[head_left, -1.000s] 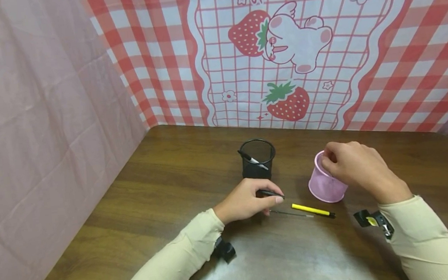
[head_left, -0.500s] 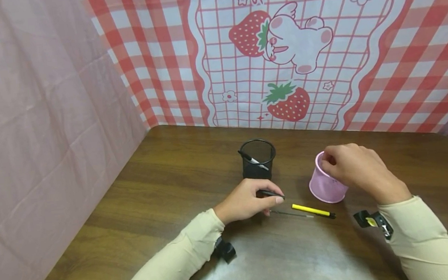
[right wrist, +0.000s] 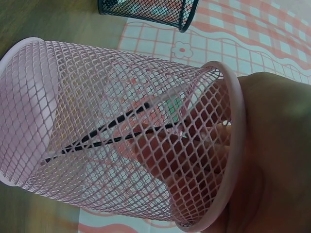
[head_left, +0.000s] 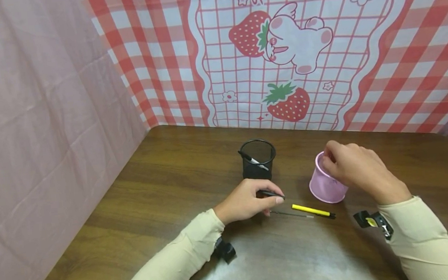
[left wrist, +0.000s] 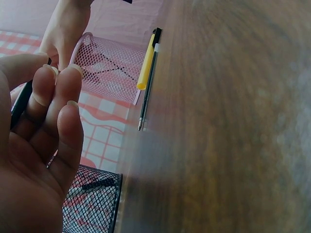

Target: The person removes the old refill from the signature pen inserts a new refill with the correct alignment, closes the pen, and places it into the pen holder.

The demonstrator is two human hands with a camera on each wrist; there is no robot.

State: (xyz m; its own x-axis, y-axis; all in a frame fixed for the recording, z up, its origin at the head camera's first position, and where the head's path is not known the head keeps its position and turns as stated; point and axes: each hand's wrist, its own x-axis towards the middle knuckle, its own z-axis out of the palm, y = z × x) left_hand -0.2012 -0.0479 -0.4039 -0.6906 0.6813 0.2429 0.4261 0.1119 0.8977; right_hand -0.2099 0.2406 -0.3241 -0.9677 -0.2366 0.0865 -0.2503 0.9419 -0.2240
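My left hand [head_left: 249, 199] pinches a slim black pen [head_left: 270, 193] between thumb and fingers, above the table. In the left wrist view that pen [left wrist: 22, 104] is partly covered by the fingers. My right hand [head_left: 356, 168] reaches into the mouth of a pink mesh pen cup [head_left: 327, 187]. Through the mesh in the right wrist view, its curled fingers [right wrist: 150, 150] meet the upper end of a thin black stick [right wrist: 114, 140]; a second dark stick [right wrist: 112, 124] leans beside it. A yellow pen [head_left: 312, 210] and a thin pen refill [head_left: 292, 214] lie between the hands.
A black mesh pen cup [head_left: 256, 170] with a black-and-white marker [head_left: 253, 159] in it stands behind my left hand. The brown wooden table [head_left: 145, 200] meets a red checked cloth [head_left: 170, 73] at the back and a pale pink curtain [head_left: 45, 106] on the left.
My right hand dips slightly at the pink cup's mouth, then rises a little again. My left hand and the things on the table stay where they were.
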